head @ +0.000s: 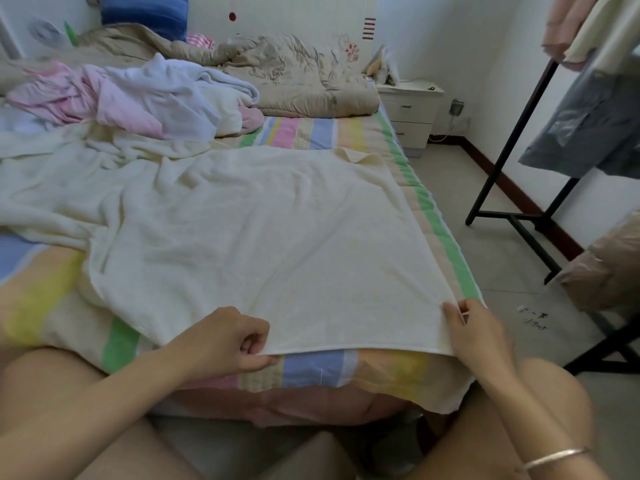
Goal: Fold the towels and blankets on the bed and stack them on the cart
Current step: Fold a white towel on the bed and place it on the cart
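A cream towel lies spread across the middle of the frame on the striped bed, its near edge at the foot. The left hand pinches that edge at lower centre, fingers curled around the hem. The right hand grips the towel's lower right corner between thumb and fingers. A heap of pink and white towels sits at upper left. A black rack stands at right.

Left hand pinches with curled fingers; right hand apparently pinches too.
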Available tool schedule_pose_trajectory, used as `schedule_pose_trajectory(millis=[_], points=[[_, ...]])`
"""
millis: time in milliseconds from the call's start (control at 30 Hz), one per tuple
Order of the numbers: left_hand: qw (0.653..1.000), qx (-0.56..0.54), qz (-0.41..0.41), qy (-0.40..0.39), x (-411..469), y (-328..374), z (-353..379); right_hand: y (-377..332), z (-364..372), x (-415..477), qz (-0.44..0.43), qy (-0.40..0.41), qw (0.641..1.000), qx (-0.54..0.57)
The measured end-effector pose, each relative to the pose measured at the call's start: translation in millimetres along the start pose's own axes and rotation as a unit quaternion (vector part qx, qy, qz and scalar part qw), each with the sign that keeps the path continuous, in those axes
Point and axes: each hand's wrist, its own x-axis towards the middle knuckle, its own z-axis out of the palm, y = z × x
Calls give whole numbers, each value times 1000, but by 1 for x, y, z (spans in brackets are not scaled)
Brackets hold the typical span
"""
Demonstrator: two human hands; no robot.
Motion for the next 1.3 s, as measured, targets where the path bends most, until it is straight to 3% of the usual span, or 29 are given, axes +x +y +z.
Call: schedule_pose_trajectory(millis=[100,200,333,433,567,633,733,800,867,967,1100,1167,1267,1300], points=[[1000,-13,1,-12,-2,4,-2,6,-3,-4,6,-16,1000,5],[997,-47,-55,14,4,8,-9,-4,-9,-5,-7,17,999,-28],[980,-63,-126,143,43,10,-25,-55,-1,-2,-172,70,982,-44],[962,-41,-172,208,87,1,-31,-127,29,1,-299,-53,951,-64],[971,-37,-183,150,141,-19,-25,-176,70,32,-360,-210,900,-126],[979,-3,-182,90,162,-30,-23,-164,76,76,-333,-196,907,-169],[977,85,-197,6,191,-60,-19,-123,70,155,-193,-144,949,-204],[967,114,-227,-8,216,-83,-17,-109,64,195,-101,-101,969,-204],[961,117,-249,6,251,-103,-19,-123,69,229,-66,-66,979,-183],[962,112,-248,21,317,-125,-24,-170,88,274,-147,-36,976,-154],[970,104,-219,3,396,-147,-23,-209,120,335,-265,-119,941,-174],[970,121,-208,-2,421,-158,-21,-202,133,374,-198,-124,952,-196],[972,145,-187,8,446,-176,-19,-181,131,432,4,-90,981,-170],[972,142,-185,11,454,-183,-18,-179,129,448,19,-66,983,-169]])
